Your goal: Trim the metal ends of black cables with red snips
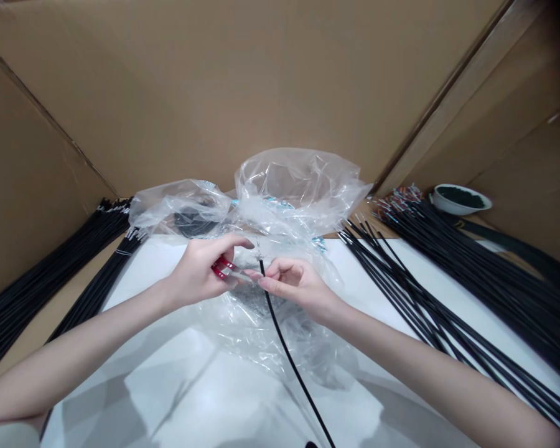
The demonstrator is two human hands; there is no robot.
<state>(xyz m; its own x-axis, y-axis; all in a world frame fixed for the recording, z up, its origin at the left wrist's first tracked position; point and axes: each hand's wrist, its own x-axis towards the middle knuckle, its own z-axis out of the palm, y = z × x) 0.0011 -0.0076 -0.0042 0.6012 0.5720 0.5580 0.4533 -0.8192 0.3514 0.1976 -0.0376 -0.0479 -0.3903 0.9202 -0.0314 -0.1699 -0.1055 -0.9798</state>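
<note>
In my left hand (203, 267) is a small red-handled tool (223, 267) with a pale, narrow front part reaching toward the cable; its exact kind is hard to make out. My left index finger stretches out above it. My right hand (298, 283) is closed, thumb and fingertips pinching a black cable (284, 345) just below its upper end. Thin pale strands stick up from that end. From the pinch, the cable curves down to the bottom edge. Beneath both hands lies a crumpled clear plastic bag (326, 361) with small greyish contents that are too blurred to name.
Bundles of black cables lie at the left (51, 267) and right (485, 280). Looser black cables (415, 298) fan out closer on the right. More clear plastic bags (298, 171) stand against the cardboard wall (261, 81). A white bowl (457, 208) with dark contents sits far right.
</note>
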